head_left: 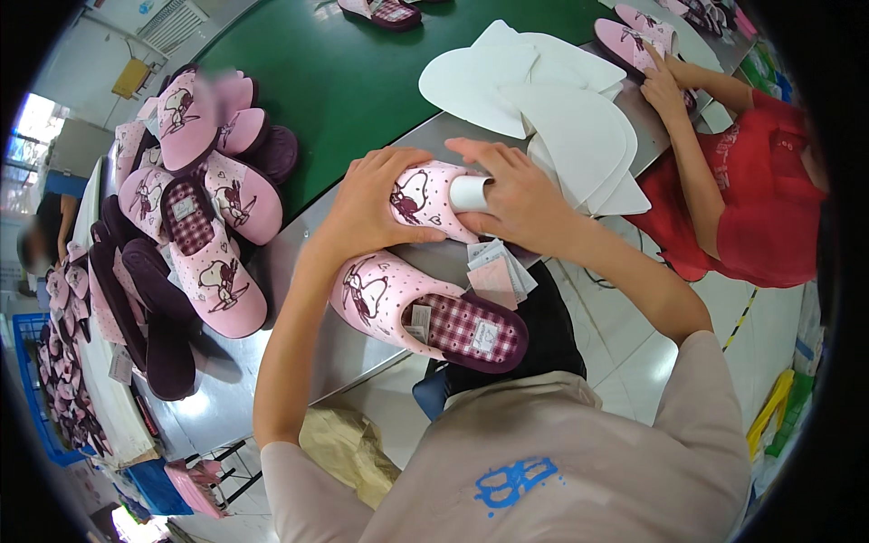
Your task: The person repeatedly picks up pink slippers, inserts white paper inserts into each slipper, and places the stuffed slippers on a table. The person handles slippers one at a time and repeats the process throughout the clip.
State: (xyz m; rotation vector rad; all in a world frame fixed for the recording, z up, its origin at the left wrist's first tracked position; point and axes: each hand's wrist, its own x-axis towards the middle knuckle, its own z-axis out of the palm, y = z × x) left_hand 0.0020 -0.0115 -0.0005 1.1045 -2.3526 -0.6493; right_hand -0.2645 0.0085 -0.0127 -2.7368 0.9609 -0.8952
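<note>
A pink slipper (418, 196) with a printed cartoon dog lies at the metal table's edge, its toe toward my left. My left hand (367, 201) is wrapped round the toe part. At the slipper's opening, my right hand (523, 201) has thumb and fingers about a curved white card insert (470, 194) that sticks partly out; one finger points away. Paper hang tags (501, 272) dangle below this hand. The matching slipper (371, 294), with a checked insole and dark purple sole, rests just nearer to me, overhanging the edge.
Several pink slippers (222, 282) are heaped on the table at left. White card sheets (579, 136) lie stacked beyond my right hand. A green belt (330, 100) runs behind. At right, a co-worker in a red shirt (769, 195) handles another slipper (625, 47).
</note>
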